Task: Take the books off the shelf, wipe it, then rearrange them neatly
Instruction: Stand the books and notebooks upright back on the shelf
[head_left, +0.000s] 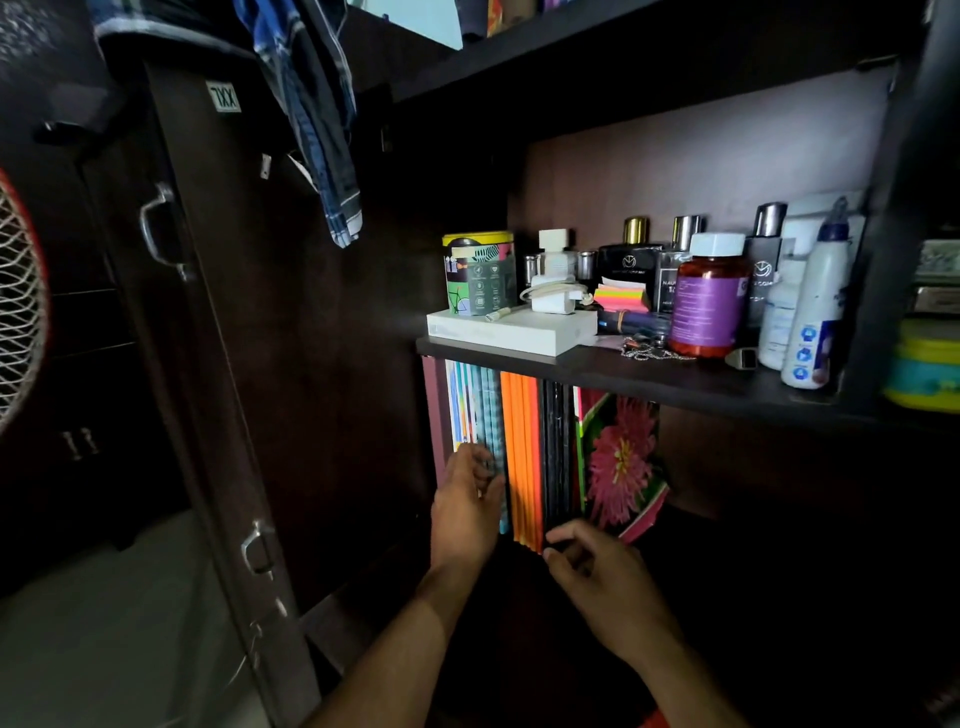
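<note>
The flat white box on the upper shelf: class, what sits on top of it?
On the white box rest a white charger with coiled cable and a colourful tin. What lies under them is covered.

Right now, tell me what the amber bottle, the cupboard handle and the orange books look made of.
Amber bottle: translucent plastic probably, glossy highlights, white cap.
Cupboard handle: metal, with a bright silvery sheen.
Orange books: paper or card, thin matte spines.

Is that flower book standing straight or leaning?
Leaning. The flower book tilts, its bottom kicked out to the right, unlike the upright orange books nearby.
</note>
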